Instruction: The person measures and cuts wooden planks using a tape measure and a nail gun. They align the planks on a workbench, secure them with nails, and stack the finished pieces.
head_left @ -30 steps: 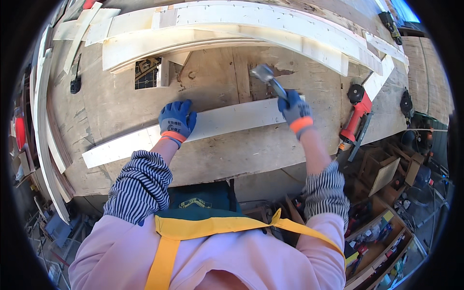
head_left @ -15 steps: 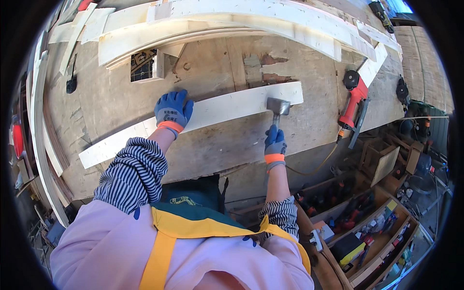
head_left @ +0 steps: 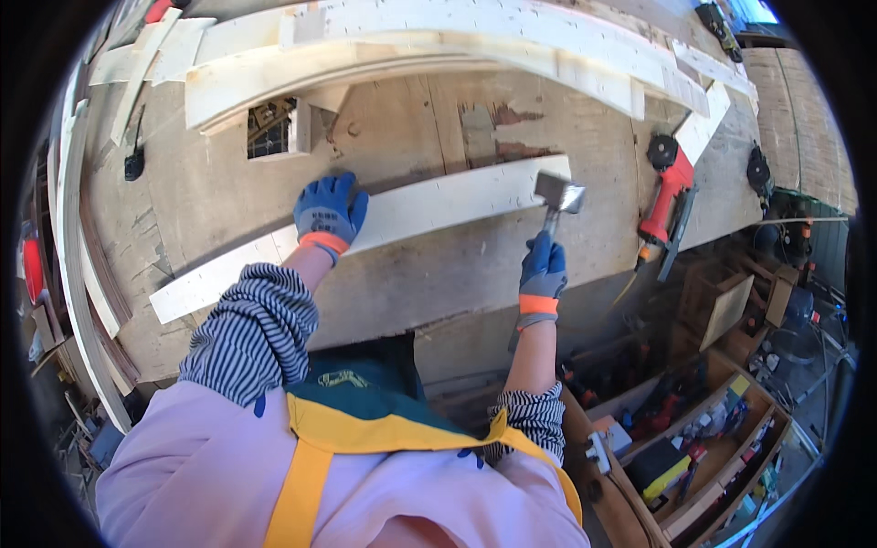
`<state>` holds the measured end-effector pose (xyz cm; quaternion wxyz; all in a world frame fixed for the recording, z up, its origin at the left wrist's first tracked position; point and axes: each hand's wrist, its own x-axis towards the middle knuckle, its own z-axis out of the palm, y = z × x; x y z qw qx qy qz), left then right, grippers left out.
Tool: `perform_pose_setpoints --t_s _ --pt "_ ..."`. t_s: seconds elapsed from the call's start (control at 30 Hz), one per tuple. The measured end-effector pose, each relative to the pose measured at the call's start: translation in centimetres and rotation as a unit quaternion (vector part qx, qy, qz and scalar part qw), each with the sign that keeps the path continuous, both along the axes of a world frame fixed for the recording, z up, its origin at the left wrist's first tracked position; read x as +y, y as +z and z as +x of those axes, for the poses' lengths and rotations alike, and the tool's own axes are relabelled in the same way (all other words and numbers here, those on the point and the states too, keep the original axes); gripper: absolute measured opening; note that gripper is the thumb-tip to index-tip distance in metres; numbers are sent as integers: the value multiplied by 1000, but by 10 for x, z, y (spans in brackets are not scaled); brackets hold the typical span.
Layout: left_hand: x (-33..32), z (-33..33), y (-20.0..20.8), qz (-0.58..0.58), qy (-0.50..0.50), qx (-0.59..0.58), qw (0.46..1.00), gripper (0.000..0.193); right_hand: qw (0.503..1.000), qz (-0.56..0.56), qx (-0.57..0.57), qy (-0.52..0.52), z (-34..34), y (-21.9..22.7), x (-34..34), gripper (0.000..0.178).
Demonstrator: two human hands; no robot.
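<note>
A long pale board (head_left: 438,205) lies slantwise across the worn plywood bench. My left hand (head_left: 329,216), in a blue and grey glove, rests on the board left of its middle, fingers spread out. In my right hand (head_left: 543,274), gloved the same way, is a hammer (head_left: 559,194) gripped by its handle. Its square metal head sits over or just above the board's right end; whether it touches the wood I cannot tell. Small dark marks, perhaps nail heads, dot the board.
Along the far side lie long pale boards (head_left: 438,55). A red nail gun (head_left: 671,187) with its hose rests at the right. Square hole (head_left: 268,128) in the bench, upper left. At lower right stands a wooden tool box (head_left: 676,511). More planks (head_left: 82,274) line the left edge.
My right hand and the hammer have moved to the right, toward the board's right end. My left hand stays almost where it was, and the board has hardly shifted.
</note>
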<state>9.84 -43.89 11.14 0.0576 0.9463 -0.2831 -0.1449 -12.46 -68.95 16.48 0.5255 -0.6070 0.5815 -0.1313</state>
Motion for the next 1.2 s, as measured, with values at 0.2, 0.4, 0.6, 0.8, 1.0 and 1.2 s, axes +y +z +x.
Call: perform_pose_setpoints --t_s 0.2,0.4,0.6,0.8,1.0,1.2 --pt "-8 4 -1 12 5 -8 1000 40 942 -213 -167 -198 16 53 24 56" --pt "-9 3 -4 -14 3 -38 999 41 994 102 17 -40 -3 -10 -3 37" --pt "-5 3 -4 -2 5 -19 1000 40 950 -295 -99 -8 5 60 12 32" --pt "-8 4 -3 -23 -4 -31 999 38 977 -25 140 160 -37 -60 -11 40" --pt "-14 2 10 -26 33 6 999 42 740 -449 127 485 61 20 -105 30" --pt "22 -3 13 22 79 16 996 46 622 -606 -8 496 162 11 -98 56"
